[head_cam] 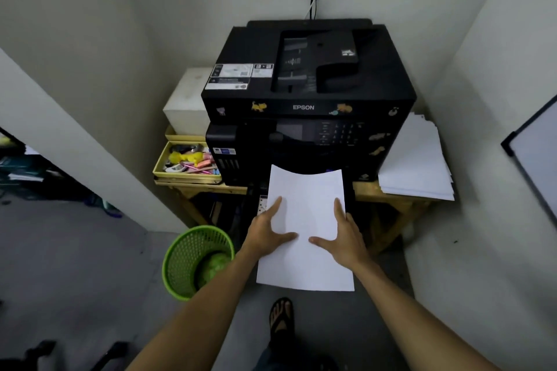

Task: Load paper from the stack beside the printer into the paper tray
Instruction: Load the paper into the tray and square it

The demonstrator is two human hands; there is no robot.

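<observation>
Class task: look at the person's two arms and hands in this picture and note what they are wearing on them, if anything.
Both forearms are bare up to the bottom edge of the frame; no sleeve shows. The left hand and right hand are ungloved. No ring, watch or bracelet is visible on the wrists or fingers that show.

At the centre of the frame, the left hand (269, 230) and right hand (343, 233) are pressing flat on white paper (306, 220) entering the black printer (307, 99). The paper stack (417, 166) is lying right of it, a green basket (193, 262) standing lower left.
</observation>
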